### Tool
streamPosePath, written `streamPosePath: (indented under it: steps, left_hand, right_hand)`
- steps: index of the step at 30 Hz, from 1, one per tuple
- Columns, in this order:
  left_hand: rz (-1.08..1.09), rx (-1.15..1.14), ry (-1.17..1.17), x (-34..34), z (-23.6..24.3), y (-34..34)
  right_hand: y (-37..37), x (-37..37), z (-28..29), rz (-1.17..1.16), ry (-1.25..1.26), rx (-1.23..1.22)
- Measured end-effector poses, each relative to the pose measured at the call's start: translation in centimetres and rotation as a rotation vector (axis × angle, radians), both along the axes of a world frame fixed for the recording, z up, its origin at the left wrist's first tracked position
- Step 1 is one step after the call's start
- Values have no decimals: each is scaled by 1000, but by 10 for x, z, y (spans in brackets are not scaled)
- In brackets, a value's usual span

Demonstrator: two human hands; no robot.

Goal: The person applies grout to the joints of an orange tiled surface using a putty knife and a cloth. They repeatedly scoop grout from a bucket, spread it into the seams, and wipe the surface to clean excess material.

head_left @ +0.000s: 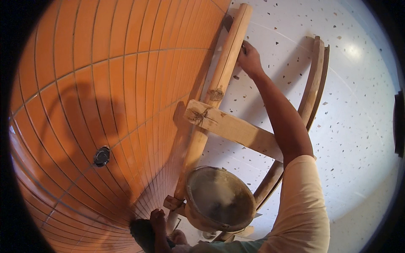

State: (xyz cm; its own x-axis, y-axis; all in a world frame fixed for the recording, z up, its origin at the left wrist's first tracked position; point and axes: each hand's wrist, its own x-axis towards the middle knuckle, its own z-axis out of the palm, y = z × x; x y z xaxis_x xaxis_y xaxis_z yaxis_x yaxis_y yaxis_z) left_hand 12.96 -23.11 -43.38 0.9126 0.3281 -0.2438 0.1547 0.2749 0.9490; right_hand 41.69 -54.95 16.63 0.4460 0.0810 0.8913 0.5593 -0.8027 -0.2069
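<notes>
At the upper middle, my right hand [249, 60] reaches behind a long wooden pole [230, 59], its fingers closed around something dark, mostly hidden. A small dark flat piece [228, 22] shows on the pole's other side, against the wall; whether it belongs to the held thing I cannot tell. Low down, my left hand [158, 218] is curled beside the orange tiled wall [122, 126]. Next to it is a dark rounded thing [143, 232] that I cannot make out. What the left fingers hold, if anything, is hidden.
A mortar-stained round bucket [221, 198] stands by the pole's lower part. Across the pole runs a wooden plank [236, 130], meeting a curved-looking wooden rail [312, 80]. A dark round fitting [101, 156] sits in the tiles. The speckled pale surface [354, 126] lies beyond.
</notes>
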Motion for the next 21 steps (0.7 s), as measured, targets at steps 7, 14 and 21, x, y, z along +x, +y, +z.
streamPosePath:
  steps: [7,14,21]
  left_hand:
    - [-30,22,48,2,-15,3]
    - [-28,27,77,2,-10,7]
    - [-65,5,45,-4,-3,9]
  right_hand:
    - [-1,-8,-11,-175,14,-112]
    - [4,16,-13,41,51,17]
    - [15,0,-11,12,144,112]
